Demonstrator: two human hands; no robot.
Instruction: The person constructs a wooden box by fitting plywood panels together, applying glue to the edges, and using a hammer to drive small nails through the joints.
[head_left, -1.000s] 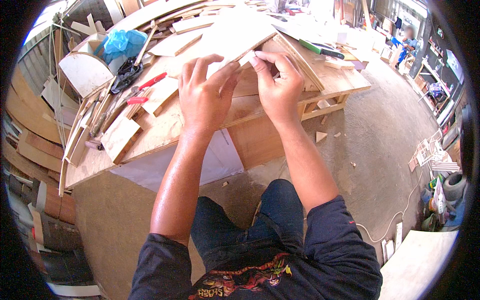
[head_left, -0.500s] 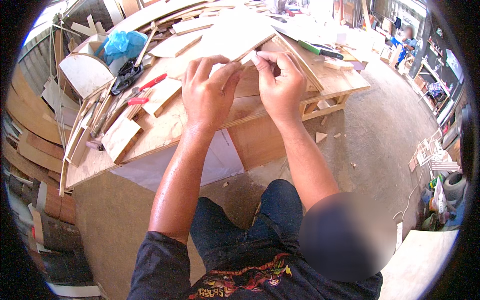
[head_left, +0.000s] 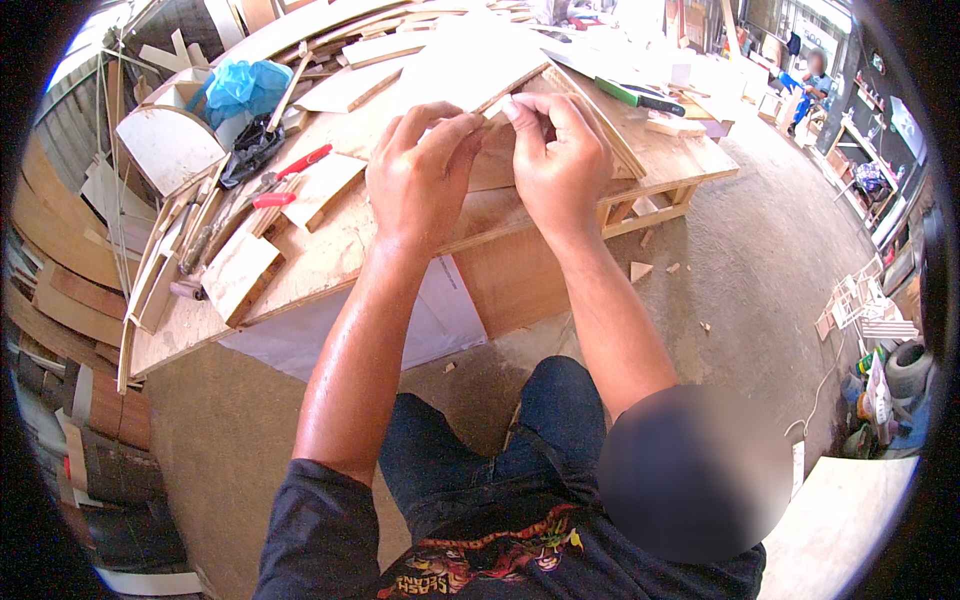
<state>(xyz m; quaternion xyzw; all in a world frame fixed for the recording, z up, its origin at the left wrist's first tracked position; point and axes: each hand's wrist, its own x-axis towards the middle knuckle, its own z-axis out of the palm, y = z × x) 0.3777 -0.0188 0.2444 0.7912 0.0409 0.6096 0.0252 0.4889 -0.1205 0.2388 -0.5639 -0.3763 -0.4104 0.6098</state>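
My left hand [head_left: 420, 170] and my right hand [head_left: 560, 170] are raised close together over the plywood bench [head_left: 700, 155]. My right thumb and index finger pinch a small pale piece [head_left: 502, 109], too small to name clearly. The fingers of my left hand are curled beside it, what they hold partly hidden. Just beyond both hands lie pale angled boards [head_left: 610, 130]. Left of my left hand are red-handled tools [head_left: 305, 160] among wood offcuts [head_left: 240, 275]; a green-and-black tool [head_left: 630, 95] lies beyond my right hand.
A blue plastic bag [head_left: 245, 90] and black bag [head_left: 245, 155] sit among scraps on the bench. Stacked boards [head_left: 60, 250] line the left wall. A person [head_left: 812, 85] sits at the back right. A cable [head_left: 810, 410], a board [head_left: 840, 520] and assorted clutter [head_left: 890, 390] are at right.
Both my hands have shifted slightly upward, with the fingers still curled close together at the same spot. The rest looks the same.
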